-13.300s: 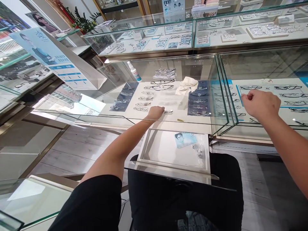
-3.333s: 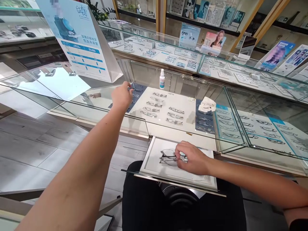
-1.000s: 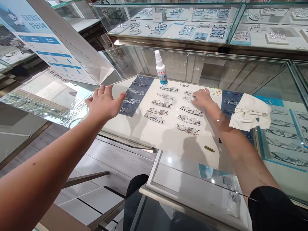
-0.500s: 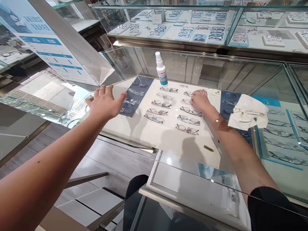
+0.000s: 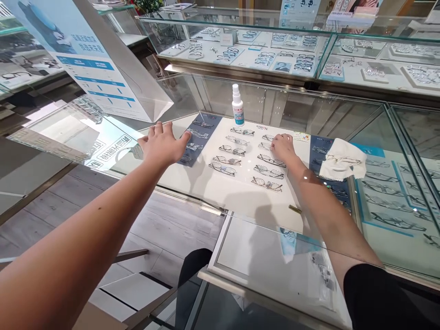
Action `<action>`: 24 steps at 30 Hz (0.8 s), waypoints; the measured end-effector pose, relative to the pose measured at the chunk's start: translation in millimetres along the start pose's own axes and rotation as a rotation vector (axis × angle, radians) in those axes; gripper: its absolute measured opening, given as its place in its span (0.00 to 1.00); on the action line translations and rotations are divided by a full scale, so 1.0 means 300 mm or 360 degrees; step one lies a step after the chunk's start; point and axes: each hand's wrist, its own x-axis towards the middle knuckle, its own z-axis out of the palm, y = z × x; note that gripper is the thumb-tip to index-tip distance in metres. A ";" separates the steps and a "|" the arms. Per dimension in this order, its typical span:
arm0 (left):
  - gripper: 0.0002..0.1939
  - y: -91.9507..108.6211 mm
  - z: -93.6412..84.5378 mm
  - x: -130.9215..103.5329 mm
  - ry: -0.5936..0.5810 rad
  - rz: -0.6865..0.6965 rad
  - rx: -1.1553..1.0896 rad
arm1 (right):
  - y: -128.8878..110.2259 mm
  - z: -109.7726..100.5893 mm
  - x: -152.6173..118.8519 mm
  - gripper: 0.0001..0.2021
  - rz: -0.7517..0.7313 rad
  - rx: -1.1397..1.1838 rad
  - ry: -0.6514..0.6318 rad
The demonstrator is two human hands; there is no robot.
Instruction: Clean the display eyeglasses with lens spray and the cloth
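My left hand [image 5: 164, 144] is stretched over the glass counter top, fingers spread, above the left end of a dark blue panel [image 5: 206, 142] with glasses. A small grey patch [image 5: 137, 152] shows beside its palm; I cannot make out what it is. My right hand [image 5: 283, 149] rests on the glass with its fingers loosely bent and the thumb apart, over the right column of eyeglasses [image 5: 268, 172] lying below the pane. A white spray bottle [image 5: 238, 107] stands upright between the hands, farther back. Right of my right forearm lies a crumpled cream cloth [image 5: 343, 159].
A tall folded sign [image 5: 103, 68] stands at the left on the counter. Behind are glass display cases [image 5: 247, 62] with rows of eyeglasses. A small gold-coloured bar [image 5: 294, 209] is near the front. An open drawer [image 5: 261, 256] juts out below the counter.
The view has tilted up and shifted, so more of the far cases shows. Both hands keep nearly the same places over the counter; the bottle and cloth stay put.
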 end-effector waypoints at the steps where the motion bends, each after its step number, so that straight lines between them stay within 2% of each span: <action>1: 0.50 -0.001 0.004 0.002 0.0010 0.0003 -0.0006 | -0.021 -0.013 -0.013 0.11 0.0023 -0.0016 0.0063; 4: 0.51 -0.004 0.016 0.010 0.0023 0.0010 -0.0014 | -0.125 -0.061 -0.078 0.16 0.0053 -0.0025 0.0282; 6: 0.52 -0.003 0.020 0.013 0.0015 0.0018 -0.0008 | -0.225 -0.099 -0.149 0.17 -0.0009 -0.0035 0.0236; 8: 0.54 0.000 0.021 0.015 0.0003 0.0027 0.0000 | -0.336 -0.135 -0.242 0.18 -0.0010 -0.0054 0.0048; 10: 0.54 0.003 0.020 0.016 -0.0005 0.0038 0.0011 | -0.443 -0.169 -0.354 0.23 -0.0030 -0.0095 -0.0334; 13: 0.54 0.007 0.020 0.021 -0.0006 0.0052 0.0023 | -0.570 -0.228 -0.535 0.20 -0.0191 -0.0072 -0.0540; 15: 0.54 0.009 0.020 0.025 0.0000 0.0062 0.0026 | -0.626 -0.289 -0.651 0.18 -0.0321 -0.0033 -0.0660; 17: 0.53 0.011 0.019 0.028 0.0002 0.0076 0.0031 | -0.659 -0.381 -0.754 0.19 -0.0491 0.0030 -0.0918; 20: 0.51 0.014 0.014 0.022 0.0011 0.0097 0.0038 | -0.669 -0.576 -0.894 0.21 -0.0480 0.0134 -0.1058; 22: 0.49 0.017 0.009 0.012 0.0051 0.0121 0.0036 | -0.654 -0.717 -0.994 0.18 -0.0388 0.0260 -0.1000; 24: 0.44 0.025 0.002 -0.002 0.0113 0.0151 0.0037 | -0.628 -0.829 -1.115 0.16 -0.0371 0.0380 -0.0815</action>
